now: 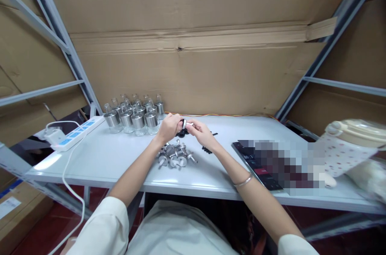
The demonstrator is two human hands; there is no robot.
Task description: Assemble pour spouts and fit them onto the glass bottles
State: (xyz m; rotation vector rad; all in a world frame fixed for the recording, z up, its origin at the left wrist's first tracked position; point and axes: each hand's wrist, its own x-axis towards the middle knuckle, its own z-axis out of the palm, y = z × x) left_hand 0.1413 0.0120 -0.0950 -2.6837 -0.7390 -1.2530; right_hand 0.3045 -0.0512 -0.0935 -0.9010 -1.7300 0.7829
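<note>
At the far left of the grey-white table [96,162] we see a white power strip [79,133] with blue sockets and a white adapter [54,136] at its near end. Next to it stands a group of clear glass bottles [138,121], upright, each with a metal sleeve. We then find the left hand [170,127], its fingers closed around the dark-edged head of a small fitting [184,124], which is raised above the tabletop between both hands. Below lies a loose heap of metal fittings [175,155]; behind it, partly hidden, are black parts [182,132]. The right hand [201,131] pinches the fitting's pale stem — a bracelet [243,182] circles that forearm. Near this forearm we note small black pieces [207,150], then a dark-screened device [265,176], partly pixelated, and lastly a dotted container [339,150] with a cream top.
</note>
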